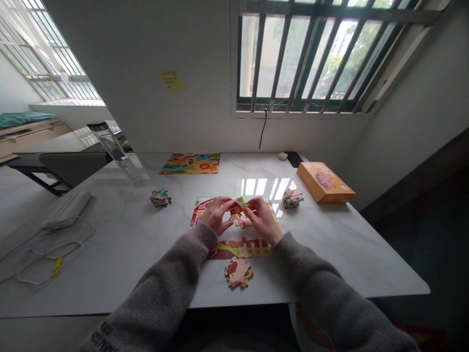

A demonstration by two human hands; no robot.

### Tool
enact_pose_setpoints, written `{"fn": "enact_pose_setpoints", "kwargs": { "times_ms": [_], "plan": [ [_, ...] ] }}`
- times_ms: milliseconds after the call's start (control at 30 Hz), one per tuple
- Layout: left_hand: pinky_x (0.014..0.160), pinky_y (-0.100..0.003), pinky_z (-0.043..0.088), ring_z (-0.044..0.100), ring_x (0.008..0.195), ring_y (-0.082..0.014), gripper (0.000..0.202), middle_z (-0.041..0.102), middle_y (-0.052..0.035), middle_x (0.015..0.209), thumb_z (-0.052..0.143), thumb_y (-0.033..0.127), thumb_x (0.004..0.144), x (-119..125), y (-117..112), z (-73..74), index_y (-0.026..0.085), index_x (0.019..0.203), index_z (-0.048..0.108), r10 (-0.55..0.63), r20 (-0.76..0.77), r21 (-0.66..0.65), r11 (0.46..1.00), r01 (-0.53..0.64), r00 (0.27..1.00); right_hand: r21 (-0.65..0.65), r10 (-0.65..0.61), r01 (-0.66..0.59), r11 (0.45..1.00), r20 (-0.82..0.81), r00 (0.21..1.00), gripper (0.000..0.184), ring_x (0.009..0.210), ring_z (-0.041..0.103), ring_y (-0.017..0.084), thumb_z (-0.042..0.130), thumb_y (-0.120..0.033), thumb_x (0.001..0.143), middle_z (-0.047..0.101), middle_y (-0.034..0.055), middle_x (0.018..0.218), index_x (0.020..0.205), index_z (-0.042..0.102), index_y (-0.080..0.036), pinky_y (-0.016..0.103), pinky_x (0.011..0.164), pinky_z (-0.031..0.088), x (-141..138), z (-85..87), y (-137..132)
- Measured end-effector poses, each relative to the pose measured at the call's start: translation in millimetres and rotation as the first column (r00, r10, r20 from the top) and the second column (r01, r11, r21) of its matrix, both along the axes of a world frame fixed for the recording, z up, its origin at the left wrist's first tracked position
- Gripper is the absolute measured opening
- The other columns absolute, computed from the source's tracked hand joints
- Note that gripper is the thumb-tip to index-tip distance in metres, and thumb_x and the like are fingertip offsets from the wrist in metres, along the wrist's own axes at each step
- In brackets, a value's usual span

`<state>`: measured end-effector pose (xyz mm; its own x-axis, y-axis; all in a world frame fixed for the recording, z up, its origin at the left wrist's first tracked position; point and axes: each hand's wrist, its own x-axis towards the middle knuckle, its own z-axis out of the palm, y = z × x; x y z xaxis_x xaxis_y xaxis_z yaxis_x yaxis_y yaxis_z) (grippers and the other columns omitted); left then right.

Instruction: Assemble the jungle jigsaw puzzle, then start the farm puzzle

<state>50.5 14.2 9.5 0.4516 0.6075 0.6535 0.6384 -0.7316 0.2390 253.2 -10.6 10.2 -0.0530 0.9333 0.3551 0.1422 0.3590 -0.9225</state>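
Observation:
A partly assembled jigsaw puzzle (200, 209) with a red barn and a fence lies before me, with a white gap in its middle. My left hand (219, 215) arches over its left half, thumb and forefinger apart, fingertips at the pieces along the gap. Over the right half, my right hand (262, 220) pinches a small puzzle piece (246, 205), mostly covered by the fingertips. Pink pieces (241, 220) lie between the hands. The lower fence strip (252, 248) runs below them. Closer to me rests a pile of loose cow-patterned pieces (239, 272).
Piece stacks stand at left (160, 197) and right (292, 198). An animal puzzle (192, 164) lies at the back. An orange box (325, 183), a black phone (294, 159) and a white case (283, 156) are at back right. A clear bottle (115, 149) and white cables (51, 254) are left.

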Motion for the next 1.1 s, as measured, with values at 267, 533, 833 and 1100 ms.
{"fn": "enact_pose_setpoints", "kwargs": {
  "times_ms": [267, 533, 833, 1100],
  "plan": [
    [0.1, -0.043, 0.047, 0.057, 0.11, -0.0251, 0.038, 0.065, -0.0077, 0.12, 0.062, 0.013, 0.082, -5, 1, 3.1, 0.022, 0.119, 0.062, -0.131, -0.002, -0.04, 0.991, 0.131, 0.991, 0.346, -0.029, -0.214, 0.914, 0.581, 0.813, 0.016, 0.119, 0.053, 0.025, 0.061, -0.02, 0.091, 0.057, 0.0117, 0.127, 0.106, 0.059, -0.022, 0.046, 0.1, 0.048, 20, 7.0, 3],
    [0.105, -0.046, 0.046, 0.058, 0.118, -0.0271, 0.059, 0.063, -0.0105, 0.13, 0.055, 0.016, 0.082, -37, 20, -0.4, 0.019, 0.14, 0.05, -0.132, -0.041, -0.167, 0.978, 0.123, 0.99, 0.346, -0.079, -0.196, 0.917, 0.641, 0.763, 0.02, 0.109, 0.058, 0.025, 0.059, -0.021, 0.095, 0.066, 0.0116, 0.12, 0.115, 0.061, -0.021, 0.043, 0.093, 0.05, 28, 0.0, 12],
    [0.104, -0.047, 0.051, 0.062, 0.114, -0.0257, 0.043, 0.068, -0.0117, 0.124, 0.05, 0.014, 0.08, -109, 38, -28.1, 0.017, 0.119, 0.068, -0.051, -0.139, -0.283, 0.959, 0.01, 0.989, 0.272, -0.08, -0.177, 0.946, 0.726, 0.683, 0.025, 0.106, 0.057, 0.025, 0.063, -0.019, 0.093, 0.07, 0.0101, 0.114, 0.118, 0.062, -0.02, 0.042, 0.09, 0.049, 29, -2.5, 12],
    [0.106, -0.046, 0.05, 0.06, 0.118, -0.0253, 0.037, 0.067, -0.0131, 0.125, 0.049, 0.016, 0.083, -117, 32, -29.4, 0.016, 0.114, 0.069, -0.064, -0.122, -0.285, 0.958, 0.027, 0.991, 0.291, -0.114, -0.23, 0.929, 0.815, 0.568, 0.026, 0.105, 0.056, 0.026, 0.067, -0.017, 0.09, 0.068, 0.008, 0.123, 0.115, 0.062, -0.021, 0.041, 0.091, 0.044, 26, -5.1, 9]
  ]
}}
